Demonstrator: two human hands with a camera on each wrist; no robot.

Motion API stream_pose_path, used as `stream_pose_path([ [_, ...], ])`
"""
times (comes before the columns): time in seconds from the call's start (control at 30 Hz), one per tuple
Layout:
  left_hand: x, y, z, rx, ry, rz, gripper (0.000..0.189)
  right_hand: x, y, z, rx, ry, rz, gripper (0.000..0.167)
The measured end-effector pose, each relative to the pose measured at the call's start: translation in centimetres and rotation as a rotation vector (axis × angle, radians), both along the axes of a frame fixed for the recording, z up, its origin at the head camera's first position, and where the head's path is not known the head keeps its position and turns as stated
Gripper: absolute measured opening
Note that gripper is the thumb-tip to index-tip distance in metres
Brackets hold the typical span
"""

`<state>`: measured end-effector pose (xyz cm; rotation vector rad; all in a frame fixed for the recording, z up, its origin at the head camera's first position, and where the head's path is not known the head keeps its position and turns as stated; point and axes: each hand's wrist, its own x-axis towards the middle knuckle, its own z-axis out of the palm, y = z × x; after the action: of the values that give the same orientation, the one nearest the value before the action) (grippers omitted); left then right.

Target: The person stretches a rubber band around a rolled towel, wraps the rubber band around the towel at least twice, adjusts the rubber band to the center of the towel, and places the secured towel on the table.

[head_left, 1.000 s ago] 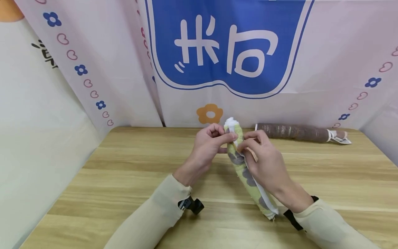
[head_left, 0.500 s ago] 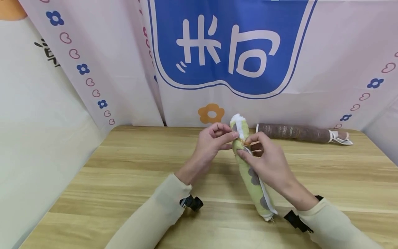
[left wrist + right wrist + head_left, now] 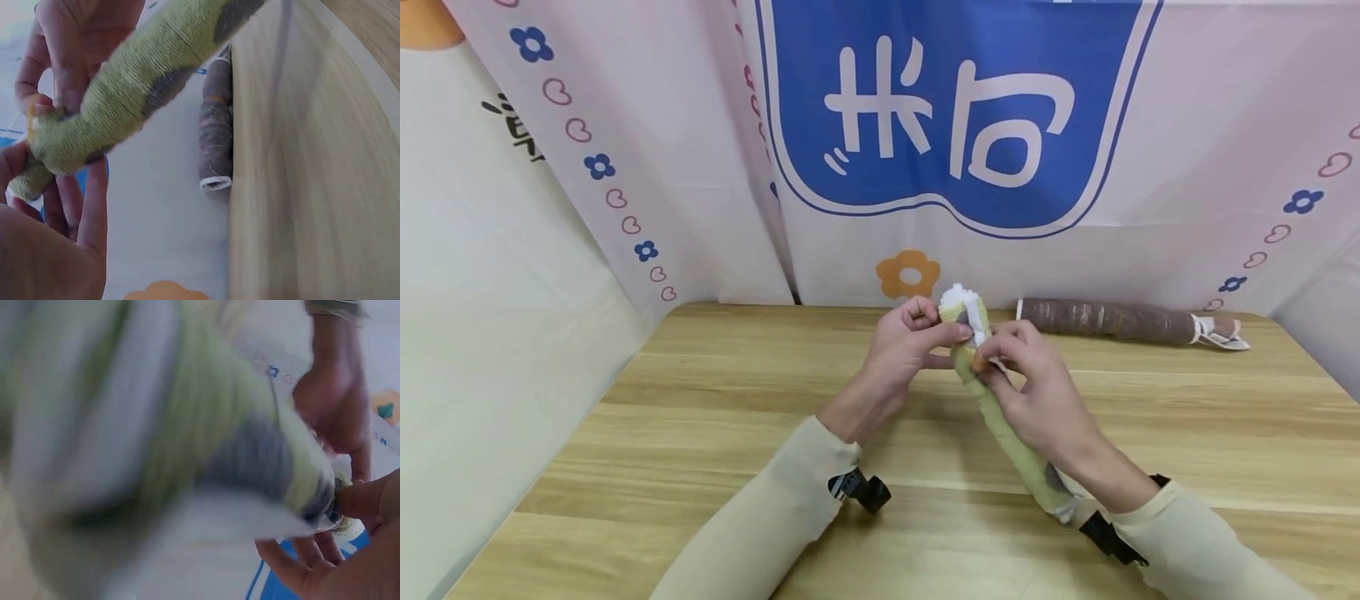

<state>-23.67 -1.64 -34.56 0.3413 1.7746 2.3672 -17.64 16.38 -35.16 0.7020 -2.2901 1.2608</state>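
Observation:
A yellow-green rolled towel [image 3: 1018,442] with grey patches slants between my hands, its white-edged end uppermost. Near that end my left hand [image 3: 895,354] pinches the roll between thumb and fingers. My right hand [image 3: 1045,387] works just below, its thumb and fingertips pinching a thin orange-yellow rubber band [image 3: 30,119] at the roll. In the left wrist view, the towel [image 3: 147,78] narrows where the band sits. The right wrist view is largely filled by the blurred towel [image 3: 250,456]; fingers hide part of the band.
A brown roll of cloth [image 3: 1105,321] with white edges lies at the back right of the wooden table [image 3: 715,400]. Behind the table hangs a printed backdrop [image 3: 842,242] with a blue panel.
The towel's top end shifted right, then back left, and the roll has turned so fewer grey patches show. My right hand's fingers have shifted around the rubber band; the left keeps its pinch.

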Motion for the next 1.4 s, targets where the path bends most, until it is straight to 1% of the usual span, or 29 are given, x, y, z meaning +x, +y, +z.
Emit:
stream_pose_path([
  [0.07,0.2,0.1,0.0,-0.012,0.007,0.028,0.031,-0.1,-0.1,-0.3,0.066,0.106,-0.039,0.031],
  [0.13,0.4,0.2,0.1,-0.022,0.026,0.057,0.032,-0.1,-0.1,-0.5,0.124,0.177,-0.089,0.031],
  [0.2,0.6,0.3,0.1,-0.034,0.054,0.086,0.033,0.0,-0.1,-0.5,0.162,0.206,-0.129,0.027],
  [0.27,0.7,0.4,0.1,-0.037,0.081,0.112,0.035,0.1,-0.2,-0.5,0.192,0.190,-0.163,0.021],
  [0.3,0.7,0.4,0.1,-0.038,0.095,0.123,0.036,0.2,-0.3,-0.4,0.206,0.174,-0.176,0.020],
  [0.33,0.8,0.4,0.2,-0.035,0.105,0.131,0.036,0.3,-0.3,-0.4,0.221,0.154,-0.186,0.022],
  [0.4,0.9,0.4,0.2,-0.026,0.114,0.136,0.036,0.5,-0.5,-0.4,0.248,0.118,-0.204,0.033],
  [0.47,0.9,0.4,0.4,-0.018,0.113,0.131,0.034,0.6,-0.5,-0.2,0.242,0.089,-0.206,0.040],
  [0.53,0.7,0.4,0.3,0.014,0.094,0.110,0.029,0.6,-0.4,-0.1,0.175,0.034,-0.183,0.041],
  [0.63,0.4,0.2,0.2,0.071,0.054,0.067,0.026,0.5,-0.1,0.3,-0.011,-0.109,-0.108,0.036],
  [0.7,0.1,0.1,0.2,0.091,0.024,0.031,0.034,0.4,0.2,0.6,-0.127,-0.232,-0.057,0.033],
  [0.77,0.0,0.0,0.2,0.079,0.001,-0.003,0.044,0.3,0.3,0.8,-0.204,-0.331,-0.016,0.031],
  [0.83,-0.1,-0.1,0.1,0.056,-0.016,-0.032,0.051,0.3,0.4,1.0,-0.246,-0.397,0.012,0.027],
  [0.87,-0.1,-0.1,0.1,0.048,-0.024,-0.042,0.054,0.3,0.4,1.0,-0.248,-0.420,0.013,0.026],
  [0.93,-0.1,-0.2,0.1,0.036,-0.027,-0.053,0.057,0.3,0.5,1.1,-0.240,-0.442,0.003,0.027],
  [1.0,0.0,-0.2,0.2,0.028,-0.020,-0.051,0.057,0.4,0.5,1.3,-0.211,-0.447,-0.026,0.029],
  [1.1,0.2,-0.2,0.3,0.008,-0.015,-0.029,0.046,0.6,0.4,1.3,-0.163,-0.407,-0.056,0.030],
  [1.17,0.3,0.0,0.3,0.009,-0.028,-0.016,0.038,0.6,0.2,1.2,-0.142,-0.334,-0.058,0.027],
  [1.23,0.4,0.2,0.2,0.017,-0.045,-0.002,0.031,0.6,0.0,1.0,-0.106,-0.219,-0.055,0.024],
  [1.33,0.4,0.4,0.0,0.027,-0.065,0.016,0.031,0.6,-0.3,0.7,-0.023,-0.030,-0.057,0.024],
  [1.4,0.4,0.4,-0.1,0.020,-0.068,0.035,0.031,0.5,-0.4,0.5,0.044,0.074,-0.066,0.026],
])
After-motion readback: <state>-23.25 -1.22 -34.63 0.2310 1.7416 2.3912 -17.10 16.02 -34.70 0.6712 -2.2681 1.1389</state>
